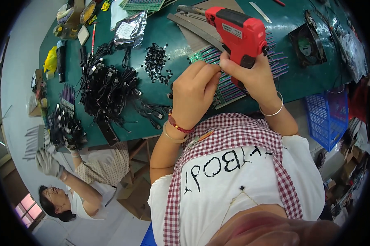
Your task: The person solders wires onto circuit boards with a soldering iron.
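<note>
My right hand (256, 78) is wrapped around the handle of a red and black glue gun (244, 30), whose front points to the far left. Beside it, my left hand (193, 92) is closed in a pinch with its fingertips close to my right thumb; whatever they hold is too small to make out. Beneath both hands lies a row of narrow green circuit boards (230, 95) with purple wires. A brown board (195, 35) and a grey curved strip (193, 29) lie under the gun's front.
Small black connectors (156, 61) and a tangled heap of black cables (107, 92) cover the table's left. A silvery bag (131, 30) lies beyond. To the right are a black fan (308, 44) and, lower, a blue crate (326, 119). Another person (80, 192) in gloves works at lower left.
</note>
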A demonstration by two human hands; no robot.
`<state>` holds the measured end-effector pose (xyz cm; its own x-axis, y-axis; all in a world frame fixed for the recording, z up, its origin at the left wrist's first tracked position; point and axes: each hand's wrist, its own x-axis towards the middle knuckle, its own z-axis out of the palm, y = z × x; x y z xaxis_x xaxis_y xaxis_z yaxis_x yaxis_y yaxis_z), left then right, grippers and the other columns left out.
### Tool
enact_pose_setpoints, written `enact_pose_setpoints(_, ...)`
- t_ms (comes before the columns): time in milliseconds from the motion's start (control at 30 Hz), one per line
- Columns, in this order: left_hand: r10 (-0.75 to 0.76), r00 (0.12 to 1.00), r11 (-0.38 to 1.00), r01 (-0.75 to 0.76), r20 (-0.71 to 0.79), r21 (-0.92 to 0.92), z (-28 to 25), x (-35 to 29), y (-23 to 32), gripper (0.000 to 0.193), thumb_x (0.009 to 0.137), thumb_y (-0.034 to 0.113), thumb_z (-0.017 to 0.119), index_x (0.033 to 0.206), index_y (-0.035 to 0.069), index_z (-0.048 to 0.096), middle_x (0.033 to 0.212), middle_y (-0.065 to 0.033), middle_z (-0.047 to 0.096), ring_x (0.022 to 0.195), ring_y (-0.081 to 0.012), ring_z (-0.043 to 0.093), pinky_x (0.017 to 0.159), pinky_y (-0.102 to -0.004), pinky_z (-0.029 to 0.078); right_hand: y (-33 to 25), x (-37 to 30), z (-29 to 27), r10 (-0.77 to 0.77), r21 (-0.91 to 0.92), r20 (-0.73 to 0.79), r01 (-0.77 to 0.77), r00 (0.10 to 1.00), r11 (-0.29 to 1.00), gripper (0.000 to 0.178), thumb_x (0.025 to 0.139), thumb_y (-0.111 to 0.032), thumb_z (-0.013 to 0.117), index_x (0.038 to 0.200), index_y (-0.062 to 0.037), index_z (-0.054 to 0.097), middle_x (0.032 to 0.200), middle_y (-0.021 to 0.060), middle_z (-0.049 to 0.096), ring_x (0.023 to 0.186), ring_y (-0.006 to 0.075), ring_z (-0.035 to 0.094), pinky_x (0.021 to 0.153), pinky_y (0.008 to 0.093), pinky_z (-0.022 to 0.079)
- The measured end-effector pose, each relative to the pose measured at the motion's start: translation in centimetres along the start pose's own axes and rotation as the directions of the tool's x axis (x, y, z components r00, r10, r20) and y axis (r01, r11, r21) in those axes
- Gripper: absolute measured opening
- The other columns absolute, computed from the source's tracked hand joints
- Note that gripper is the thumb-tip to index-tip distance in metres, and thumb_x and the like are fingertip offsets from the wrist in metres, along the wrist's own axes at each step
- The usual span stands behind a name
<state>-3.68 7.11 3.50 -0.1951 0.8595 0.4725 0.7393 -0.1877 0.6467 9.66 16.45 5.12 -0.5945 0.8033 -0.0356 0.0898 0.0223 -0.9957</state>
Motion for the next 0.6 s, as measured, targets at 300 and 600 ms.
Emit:
enact_pose_setpoints(300, -0.518, 0.83, 0.736, 0.556, 0.208, -0.385, 0.0, -0.6, 0.1, 0.011, 0.085, 0.008, 0.058, 0.082, -0.002, 0.06, 0.057, -0.0028, 0.055, 0.052, -0.0036, 0.048, 0.047, -0.0221, 0.038, 0.6, -0.5, 0.2, -0.003, 0.07, 0.05, -0.001, 0.999, 0.998, 0.016, 0.075, -0.008, 0.068, 0.088, -0.0017, 0.061, 0.077, 0.0, 0.061, 0.07, 0.0072, 0.056, 0.065, 0.0237, 0.046)
enact_pose_setpoints(600, -0.444, 0.894, 0.822, 0.432, 0.056, -0.371, 0.9, -0.9, 0.8, 0.006, 0.08, 0.004, 0.061, 0.083, -0.001, 0.058, 0.063, -0.0046, 0.058, 0.051, -0.0073, 0.049, 0.047, -0.0237, 0.039, 1.4, -0.6, 0.5, 0.027, 0.101, 0.045, -0.031, 0.999, 0.994, 0.04, 0.079, -0.004, 0.065, 0.117, 0.0008, 0.051, 0.088, -0.0007, 0.058, 0.08, 0.0058, 0.053, 0.07, 0.021, 0.044)
